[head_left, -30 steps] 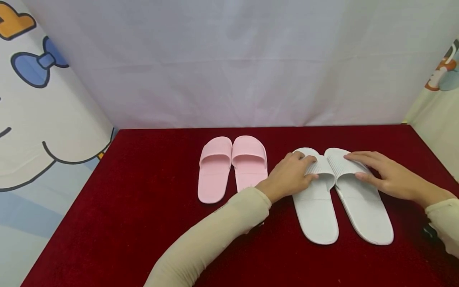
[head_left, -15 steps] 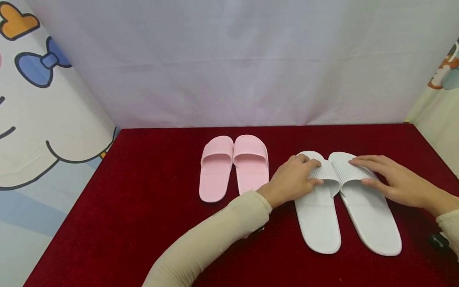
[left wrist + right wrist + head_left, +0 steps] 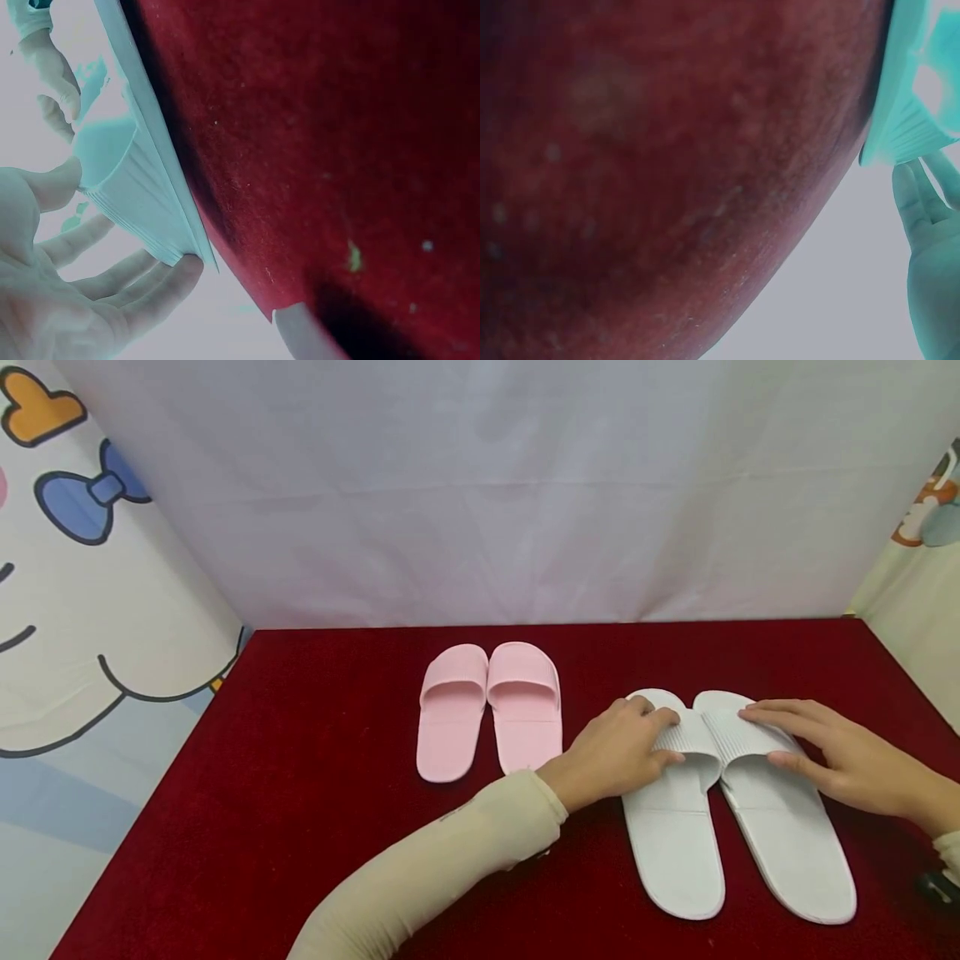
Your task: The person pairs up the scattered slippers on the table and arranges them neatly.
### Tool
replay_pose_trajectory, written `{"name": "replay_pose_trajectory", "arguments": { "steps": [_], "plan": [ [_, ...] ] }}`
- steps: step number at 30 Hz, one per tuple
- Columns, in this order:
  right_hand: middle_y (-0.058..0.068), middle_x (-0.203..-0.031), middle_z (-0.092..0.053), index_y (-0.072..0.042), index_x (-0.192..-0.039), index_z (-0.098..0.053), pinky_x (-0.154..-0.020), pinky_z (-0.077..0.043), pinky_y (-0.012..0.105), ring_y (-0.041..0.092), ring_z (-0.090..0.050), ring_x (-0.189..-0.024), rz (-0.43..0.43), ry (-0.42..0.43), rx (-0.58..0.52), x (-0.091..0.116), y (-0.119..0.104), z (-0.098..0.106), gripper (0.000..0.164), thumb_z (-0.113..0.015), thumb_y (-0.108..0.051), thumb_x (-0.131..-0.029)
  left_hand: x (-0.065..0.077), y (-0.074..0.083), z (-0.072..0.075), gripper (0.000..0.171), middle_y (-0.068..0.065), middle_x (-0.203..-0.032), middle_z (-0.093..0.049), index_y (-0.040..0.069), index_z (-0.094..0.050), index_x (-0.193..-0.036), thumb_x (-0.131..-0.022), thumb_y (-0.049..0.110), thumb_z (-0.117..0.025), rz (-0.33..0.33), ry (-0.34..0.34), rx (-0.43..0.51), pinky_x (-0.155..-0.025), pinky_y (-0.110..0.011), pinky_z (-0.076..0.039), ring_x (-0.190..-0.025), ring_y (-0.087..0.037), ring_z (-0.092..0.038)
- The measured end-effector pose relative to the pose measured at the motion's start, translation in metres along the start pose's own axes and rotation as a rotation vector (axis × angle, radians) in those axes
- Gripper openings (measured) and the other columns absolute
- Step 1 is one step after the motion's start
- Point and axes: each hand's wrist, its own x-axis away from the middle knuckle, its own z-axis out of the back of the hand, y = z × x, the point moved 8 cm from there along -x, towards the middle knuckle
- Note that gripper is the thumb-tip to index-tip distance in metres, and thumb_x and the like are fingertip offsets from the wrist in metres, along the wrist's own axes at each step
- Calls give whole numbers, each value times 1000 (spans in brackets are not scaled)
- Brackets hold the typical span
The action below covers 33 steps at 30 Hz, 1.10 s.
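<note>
Two white ribbed-strap slippers lie side by side on the red cloth at the right, heels toward me and splayed apart. My left hand (image 3: 618,750) holds the strap of the left white slipper (image 3: 675,852), its thumb at the strap's rear edge and its fingers at the front, as the left wrist view (image 3: 97,300) shows too. On the right white slipper (image 3: 787,852) my right hand (image 3: 847,760) holds the strap from its outer side, thumb near the opening and fingers over the toe end. The straps touch each other in the middle.
A pair of pink slippers, the left one (image 3: 450,727) and the right one (image 3: 525,710), lies farther back, left of the white pair. My left sleeve (image 3: 450,843) crosses in front of them. A white cloth wall (image 3: 480,493) stands behind the red cloth (image 3: 300,777).
Both hands have drawn the white slippers toward me and slightly to the right across the red cloth. The pink slippers stay where they were.
</note>
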Motion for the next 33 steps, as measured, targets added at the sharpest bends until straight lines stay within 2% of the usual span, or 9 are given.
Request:
{"name": "replay_pose_trajectory", "arguments": {
  "steps": [6, 12, 25, 33],
  "plan": [
    [-3, -138, -52, -15, -139, -58, -104, -20, -1, -14, -31, -133, 19, -1, -10, 1, -9, -1, 67, -79, -2, -78, 10, -1, 1, 42, 2, -125, -62, 26, -61, -132, -95, 45, -64, -14, 10, -8, -90, -20, -51, -112, -10, -59],
    [-2, -137, -54, -16, -139, -58, -104, -21, -1, -14, -32, -133, 33, -1, -5, -1, -15, -2, 70, -82, -3, -74, 18, -3, 4, 42, 2, -123, -62, 26, -61, -131, -94, 46, -64, -25, 34, -23, -86, -22, -52, -109, -11, -60],
    [-9, -137, -54, -19, -137, -59, -102, -22, -2, -13, -36, -130, 37, 14, -29, -5, -21, -3, 74, -85, -4, -70, 29, -8, 7, 41, 0, -125, -62, 25, -61, -131, -95, 44, -65, -17, 41, 5, -89, -23, -52, -111, -13, -61],
    [-5, -135, -56, -20, -137, -59, -102, -22, -2, -13, -36, -130, 57, 8, -27, -10, -30, -8, 74, -86, -6, -69, 39, -15, 9, 40, 1, -127, -61, 25, -62, -130, -94, 43, -65, -1, 61, 6, -90, -27, -53, -112, -15, -61]
  ]
}}
